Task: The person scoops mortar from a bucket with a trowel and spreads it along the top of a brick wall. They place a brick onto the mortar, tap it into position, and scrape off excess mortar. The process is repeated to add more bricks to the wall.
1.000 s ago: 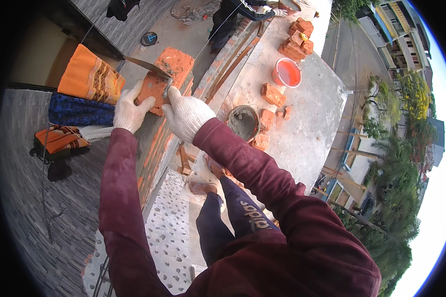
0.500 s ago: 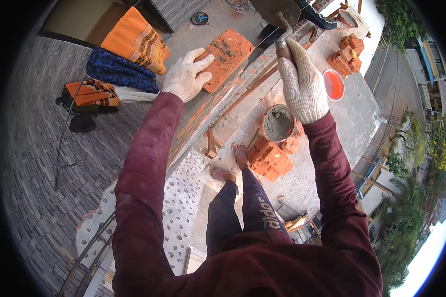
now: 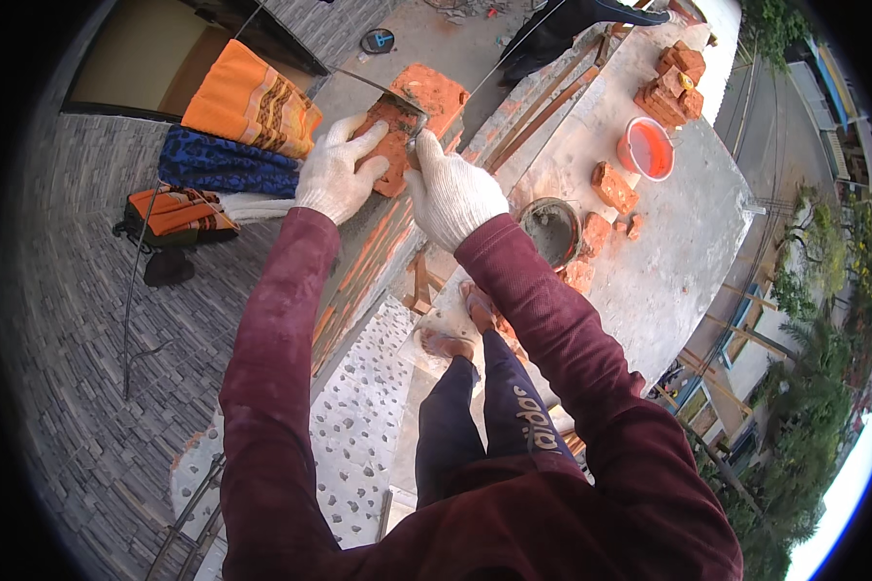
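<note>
An orange-red brick (image 3: 388, 150) lies on top of the low brick wall, with smears of grey mortar on it. My left hand (image 3: 339, 172), in a white knit glove, grips its near end, thumb and fingers around it. My right hand (image 3: 455, 198), gloved alike, is closed around a trowel. The trowel's blade (image 3: 373, 87) shows edge-on, set across the brick. Beyond the blade, the far part of the brick (image 3: 431, 92) sits at a slightly different angle; whether it has broken off I cannot tell. My glove mostly hides the trowel's handle.
A bucket of mortar (image 3: 550, 232) stands right of the wall among brick pieces, with a red tub (image 3: 646, 148) beyond it. Stacked bricks (image 3: 670, 92) lie farther off near another person's leg (image 3: 543, 39). Orange and blue cloths (image 3: 252, 102) hang at left. A thin string runs above the wall.
My right hand has swung left and down from its raised position, bringing the trowel's blade onto the brick. The brick now appears divided at the blade. My left hand stays at its near end.
</note>
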`<action>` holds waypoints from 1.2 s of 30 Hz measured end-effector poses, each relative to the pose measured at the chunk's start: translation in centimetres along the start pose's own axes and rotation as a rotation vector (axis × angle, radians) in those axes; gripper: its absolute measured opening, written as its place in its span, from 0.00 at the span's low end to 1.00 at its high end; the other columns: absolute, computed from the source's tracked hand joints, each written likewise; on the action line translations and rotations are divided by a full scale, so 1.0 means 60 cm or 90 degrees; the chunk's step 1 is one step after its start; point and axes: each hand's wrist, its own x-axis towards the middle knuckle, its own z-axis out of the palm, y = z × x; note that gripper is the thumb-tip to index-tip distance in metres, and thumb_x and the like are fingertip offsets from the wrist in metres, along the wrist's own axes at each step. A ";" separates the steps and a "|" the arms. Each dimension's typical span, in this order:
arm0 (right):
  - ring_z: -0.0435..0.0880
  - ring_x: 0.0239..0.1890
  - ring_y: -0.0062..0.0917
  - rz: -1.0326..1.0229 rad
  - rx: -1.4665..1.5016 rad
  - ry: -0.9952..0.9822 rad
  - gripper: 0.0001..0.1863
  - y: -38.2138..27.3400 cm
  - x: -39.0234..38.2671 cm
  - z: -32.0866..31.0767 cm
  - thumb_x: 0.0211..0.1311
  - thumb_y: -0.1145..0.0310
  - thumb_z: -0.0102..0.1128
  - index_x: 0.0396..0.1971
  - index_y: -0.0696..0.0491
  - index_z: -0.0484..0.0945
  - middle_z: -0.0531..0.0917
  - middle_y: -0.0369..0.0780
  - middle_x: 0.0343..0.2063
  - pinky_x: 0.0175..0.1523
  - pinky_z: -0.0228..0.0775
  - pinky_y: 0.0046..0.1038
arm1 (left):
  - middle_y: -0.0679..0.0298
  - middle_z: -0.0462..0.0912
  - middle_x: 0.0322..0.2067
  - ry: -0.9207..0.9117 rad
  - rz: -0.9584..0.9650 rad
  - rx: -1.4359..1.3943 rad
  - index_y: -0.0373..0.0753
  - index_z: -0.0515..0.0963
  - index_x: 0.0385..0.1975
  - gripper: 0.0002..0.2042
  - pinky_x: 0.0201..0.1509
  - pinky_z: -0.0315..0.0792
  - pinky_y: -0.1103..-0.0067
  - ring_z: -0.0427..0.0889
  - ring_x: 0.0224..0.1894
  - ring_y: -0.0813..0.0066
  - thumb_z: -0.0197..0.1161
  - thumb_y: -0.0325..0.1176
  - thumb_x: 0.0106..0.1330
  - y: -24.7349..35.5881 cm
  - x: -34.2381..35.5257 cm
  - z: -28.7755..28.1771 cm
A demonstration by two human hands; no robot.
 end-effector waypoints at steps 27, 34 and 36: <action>0.86 0.52 0.51 0.048 0.112 0.141 0.28 0.084 -0.214 -0.120 0.69 0.67 0.61 0.66 0.62 0.69 0.84 0.57 0.48 0.54 0.79 0.40 | 0.51 0.72 0.66 0.065 0.022 -0.003 0.44 0.71 0.69 0.33 0.69 0.70 0.61 0.71 0.68 0.50 0.65 0.54 0.67 0.030 0.100 -0.056; 0.87 0.50 0.50 -0.096 0.077 0.125 0.27 0.025 -0.097 -0.093 0.71 0.67 0.58 0.67 0.57 0.69 0.84 0.56 0.49 0.53 0.81 0.41 | 0.57 0.61 0.74 -0.057 -0.005 -0.020 0.49 0.66 0.74 0.38 0.74 0.65 0.63 0.65 0.72 0.52 0.70 0.46 0.62 0.011 -0.016 -0.012; 0.87 0.39 0.50 -0.156 0.052 0.202 0.29 0.012 -0.067 -0.068 0.69 0.65 0.59 0.67 0.56 0.66 0.83 0.55 0.43 0.40 0.81 0.43 | 0.56 0.62 0.74 -0.047 -0.005 -0.018 0.48 0.66 0.74 0.38 0.74 0.64 0.63 0.65 0.72 0.52 0.71 0.43 0.61 0.003 -0.011 0.003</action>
